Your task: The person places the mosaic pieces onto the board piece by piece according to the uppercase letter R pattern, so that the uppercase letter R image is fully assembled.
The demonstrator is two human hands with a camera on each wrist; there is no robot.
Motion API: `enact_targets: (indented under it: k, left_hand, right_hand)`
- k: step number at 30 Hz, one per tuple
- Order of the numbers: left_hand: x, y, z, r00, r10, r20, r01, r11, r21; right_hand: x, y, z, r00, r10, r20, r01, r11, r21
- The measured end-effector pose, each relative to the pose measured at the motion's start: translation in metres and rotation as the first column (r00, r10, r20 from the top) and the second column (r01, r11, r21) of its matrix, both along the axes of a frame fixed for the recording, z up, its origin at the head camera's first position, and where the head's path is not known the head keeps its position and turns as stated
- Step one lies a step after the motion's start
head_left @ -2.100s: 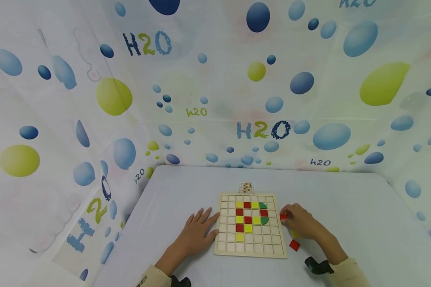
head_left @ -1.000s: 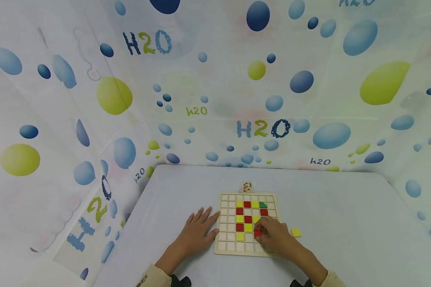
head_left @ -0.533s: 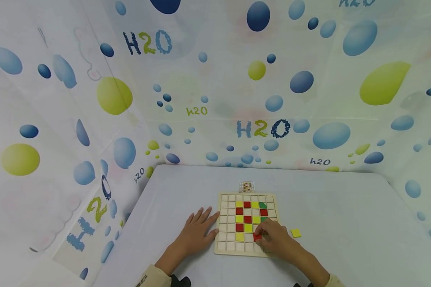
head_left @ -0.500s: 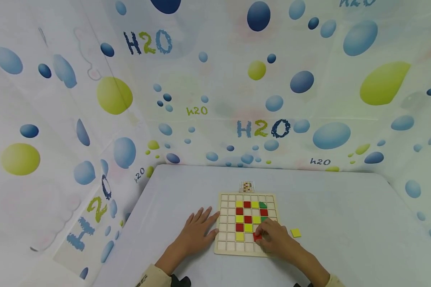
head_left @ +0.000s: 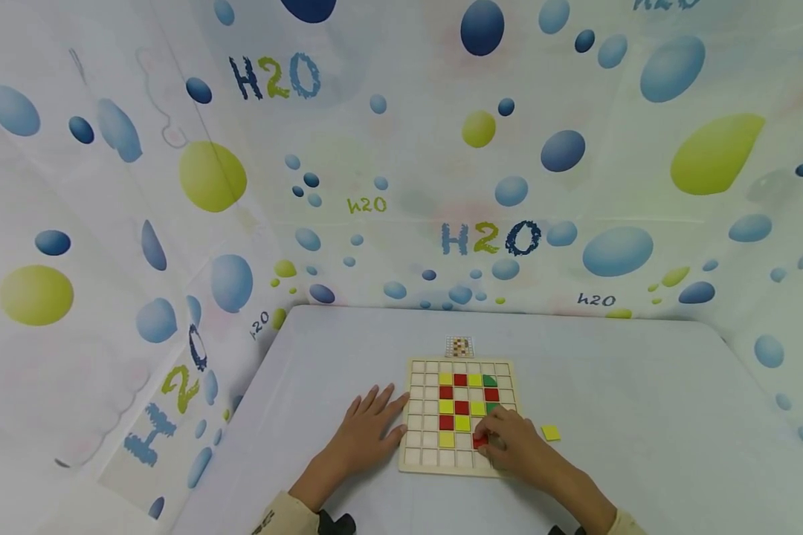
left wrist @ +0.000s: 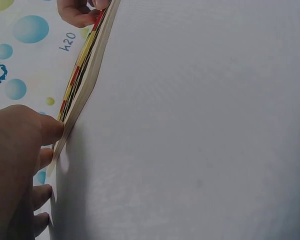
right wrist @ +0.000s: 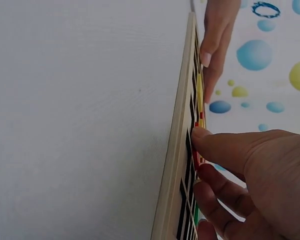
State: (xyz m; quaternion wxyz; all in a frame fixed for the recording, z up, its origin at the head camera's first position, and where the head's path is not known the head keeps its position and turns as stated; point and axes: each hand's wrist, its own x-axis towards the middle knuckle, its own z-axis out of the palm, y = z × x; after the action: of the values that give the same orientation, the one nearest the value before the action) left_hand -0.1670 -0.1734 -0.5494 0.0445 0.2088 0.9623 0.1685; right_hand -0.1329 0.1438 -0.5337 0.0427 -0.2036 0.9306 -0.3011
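A square wooden grid board (head_left: pixel 430 440) lies on the white table, with red and yellow square tiles and green rounded tiles in some of its cells. My right hand (head_left: pixel 514 440) is over the lower right part, thumb and fingertips pinching a red square tile (head_left: pixel 479 441) at the cells. In the right wrist view, the thumb (right wrist: pixel 210 142) and fingers meet at the board's surface, partly covering this tile. My left hand (head_left: pixel 364 432) lies spread on the table, its thumb and index finger touching the board's left edge; the left wrist view shows the thumb (left wrist: pixel 51 129) against that edge.
A small pattern card (head_left: pixel 459 347) lies just beyond the board's far edge. One loose yellow tile (head_left: pixel 551 432) is on the table to the right of the board. A printed curtain (head_left: pixel 401 171) with coloured spots hangs behind and beside the table (head_left: pixel 642 386).
My right hand has carried the red tile leftward onto the board and since shifted it slightly there. Another red tile seen earlier on the table no longer shows. My left hand has stayed put.
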Motion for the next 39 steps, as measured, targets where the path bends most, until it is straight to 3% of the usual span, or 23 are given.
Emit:
enact_targets:
  k: [7, 10, 15, 18, 23, 30, 34, 39]
  left_hand:
    - [-0.001, -0.001, 0.001, 1.0, -0.006, -0.002, 0.006, 1.0, 0.001]
    - [-0.001, -0.002, 0.001, 1.0, -0.006, -0.002, 0.006, 1.0, 0.003]
    - [0.0, -0.001, 0.002, 1.0, -0.007, -0.006, 0.007, 1.0, 0.012]
    - [0.0, -0.001, 0.002, 1.0, -0.006, -0.015, 0.006, 1.0, 0.014]
    - [-0.001, -0.001, 0.001, 1.0, -0.005, -0.021, 0.005, 1.0, 0.008]
    - [-0.001, 0.0, 0.0, 1.0, -0.006, -0.014, 0.006, 1.0, 0.014]
    - [-0.001, 0.0, 0.0, 1.0, -0.005, -0.005, 0.005, 1.0, 0.021]
    - [-0.001, 0.0, -0.001, 1.0, -0.004, 0.003, 0.004, 1.0, 0.017]
  right_hand:
    - [0.0, 0.0, 0.003, 1.0, -0.015, 0.002, 0.015, 1.0, 0.026]
    - [-0.001, 0.001, 0.006, 0.996, -0.078, 0.036, 0.075, 0.995, 0.069]
    - [-0.005, 0.022, 0.008, 0.97, -0.215, 0.112, 0.204, 0.973, 0.107]
    - [-0.006, 0.044, 0.012, 0.959, -0.254, 0.126, 0.24, 0.964, 0.117]
    - [0.001, 0.078, 0.019, 0.939, -0.293, 0.181, 0.272, 0.954, 0.129]
    - [0.01, 0.103, 0.011, 0.905, -0.339, 0.256, 0.295, 0.936, 0.194]
    - [0.015, 0.1, 0.004, 0.905, -0.344, 0.249, 0.307, 0.935, 0.176]
    - [0.02, 0.084, -0.003, 0.924, -0.335, 0.182, 0.312, 0.939, 0.145]
